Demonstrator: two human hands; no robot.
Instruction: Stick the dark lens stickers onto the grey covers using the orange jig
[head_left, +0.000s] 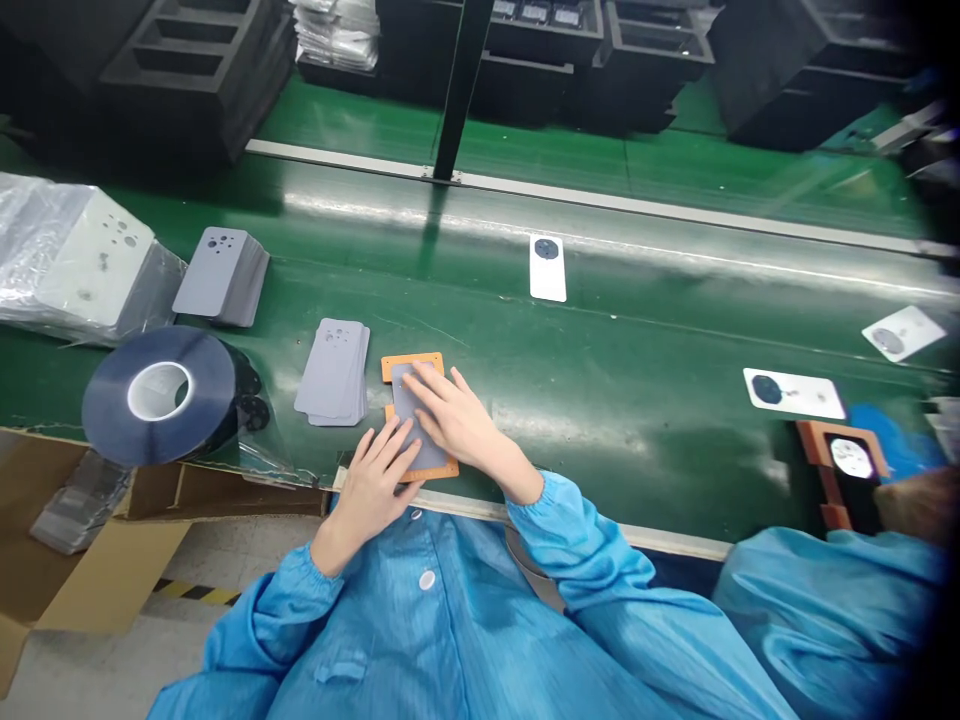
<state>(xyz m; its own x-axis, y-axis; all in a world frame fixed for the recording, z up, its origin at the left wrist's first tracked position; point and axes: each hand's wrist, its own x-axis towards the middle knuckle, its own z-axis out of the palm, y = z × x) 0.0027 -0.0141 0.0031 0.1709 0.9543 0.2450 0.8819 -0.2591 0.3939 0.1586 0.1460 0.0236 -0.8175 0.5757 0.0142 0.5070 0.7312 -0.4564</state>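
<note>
Directly in front of me, a grey phone-back-shaped sheet (427, 452) lies in an orange fixture (412, 361) near the table's edge. My right hand (454, 415) rests on the sheet's upper part, fingers stretched and spread. At the fixture's lower left, my left hand (375, 490) lies with fingers extended over the frame and the sheet's side. What is under both palms is hidden. Just left of the fixture sits a loose stack of grey sheets (330, 375) with camera cut-outs.
Further left are a taller stack of grey sheets (214, 275), a plastic-wrapped stack (101, 260) and a roll of film (112, 400). White panels (547, 280) with dark discs lie on the green table. At right, a co-worker's sleeve (832, 610) is beside another orange fixture (821, 470).
</note>
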